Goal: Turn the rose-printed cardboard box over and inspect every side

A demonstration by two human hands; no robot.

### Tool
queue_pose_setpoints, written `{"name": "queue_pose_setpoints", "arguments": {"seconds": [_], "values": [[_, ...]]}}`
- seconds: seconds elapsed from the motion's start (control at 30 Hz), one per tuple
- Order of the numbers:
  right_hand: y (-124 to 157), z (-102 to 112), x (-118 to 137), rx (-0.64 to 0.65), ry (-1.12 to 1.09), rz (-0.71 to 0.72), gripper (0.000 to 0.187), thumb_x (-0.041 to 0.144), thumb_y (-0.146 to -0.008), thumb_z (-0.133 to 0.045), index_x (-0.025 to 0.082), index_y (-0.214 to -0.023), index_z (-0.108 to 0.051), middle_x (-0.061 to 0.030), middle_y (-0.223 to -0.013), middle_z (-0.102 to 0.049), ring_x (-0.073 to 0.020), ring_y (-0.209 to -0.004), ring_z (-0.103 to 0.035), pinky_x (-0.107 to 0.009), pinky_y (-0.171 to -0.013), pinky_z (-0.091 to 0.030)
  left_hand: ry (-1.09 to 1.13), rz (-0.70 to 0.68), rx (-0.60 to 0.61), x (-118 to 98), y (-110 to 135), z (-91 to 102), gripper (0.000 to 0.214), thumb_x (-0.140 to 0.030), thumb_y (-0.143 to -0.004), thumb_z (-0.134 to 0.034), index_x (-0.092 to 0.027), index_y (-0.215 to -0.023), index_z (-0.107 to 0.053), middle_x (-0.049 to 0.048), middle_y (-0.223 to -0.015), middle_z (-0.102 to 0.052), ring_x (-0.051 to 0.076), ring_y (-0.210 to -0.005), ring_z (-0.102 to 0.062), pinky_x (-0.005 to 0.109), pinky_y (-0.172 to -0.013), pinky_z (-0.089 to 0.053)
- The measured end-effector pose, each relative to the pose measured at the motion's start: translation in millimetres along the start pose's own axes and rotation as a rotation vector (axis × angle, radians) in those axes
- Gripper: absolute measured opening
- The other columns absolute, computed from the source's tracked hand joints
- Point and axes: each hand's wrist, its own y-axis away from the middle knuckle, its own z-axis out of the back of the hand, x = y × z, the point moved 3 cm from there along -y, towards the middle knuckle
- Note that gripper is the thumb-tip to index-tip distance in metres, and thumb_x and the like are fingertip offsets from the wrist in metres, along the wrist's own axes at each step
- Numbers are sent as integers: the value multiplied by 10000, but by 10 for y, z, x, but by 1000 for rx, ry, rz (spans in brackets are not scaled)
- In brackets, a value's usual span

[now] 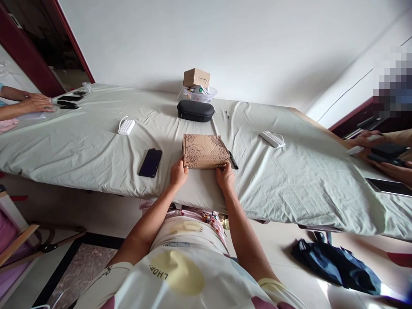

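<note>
A brown cardboard box [206, 150] with dark scribbled loops on its top and front lies on the cloth-covered table in front of me. My left hand [179, 172] grips its near left corner, fingers closed. At the near right corner, my right hand [225, 175] holds the box the same way, its fingertips partly hidden at the lower edge. A black marker pen [233, 160] rests just right of the box, close to my right hand. To the left of my left hand lies a dark smartphone [150, 163].
Behind the box sit a black zip case [195, 111], a clear plastic tub [212, 93] and a smaller carton [196, 77]. White power banks [126, 126] lie on both sides. Another person's hands [35, 103] are at the far left; a person at right holds a black object [388, 152].
</note>
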Motion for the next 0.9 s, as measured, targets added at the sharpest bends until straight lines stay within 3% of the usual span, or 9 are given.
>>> {"name": "queue_pose_setpoints", "arguments": {"seconds": [0.07,0.13,0.33,0.6,0.9], "values": [[8,6,-4,-22,-10,-135,570,255,-860,-537,169,-1421,-490,-182,-1119,-730,-358,-1019,-655,-521,-950,-529,0,6,-1,9,1,-4,392,-136,-933,-650,-145,-1325,-628,184,-1250,-775,336,-1221,-737,452,-1088,-562],[14,13,30,-22,-27,-176,580,263,-854,-542,164,-1424,-490,-188,-1163,-727,-364,-1048,-655,-534,-983,-522,4,8,-7,18,2,-10,388,-142,-932,-649,-152,-1320,-631,181,-1261,-774,332,-1229,-734,452,-1098,-558],[12,40,87,8,-17,-195,570,249,-871,-553,164,-1431,-488,-194,-1192,-719,-372,-1082,-659,-535,-1017,-502,40,-14,-34,60,-7,-25,377,-159,-929,-660,-171,-1306,-644,181,-1276,-771,335,-1254,-728,461,-1099,-565],[14,-4,22,-83,-81,-138,495,244,-839,-591,196,-1330,-544,-166,-1079,-744,-341,-996,-637,-521,-966,-510,33,36,0,36,-6,9,438,-144,-927,-663,-162,-1364,-633,181,-1274,-775,338,-1236,-734,449,-1080,-567],[9,-58,-29,-107,-9,-117,440,244,-826,-552,191,-1260,-598,-146,-1077,-723,-341,-1069,-639,-504,-958,-529,40,86,-10,43,-6,19,418,-163,-943,-616,-163,-1361,-641,172,-1267,-786,332,-1203,-749,444,-1051,-575]]}}
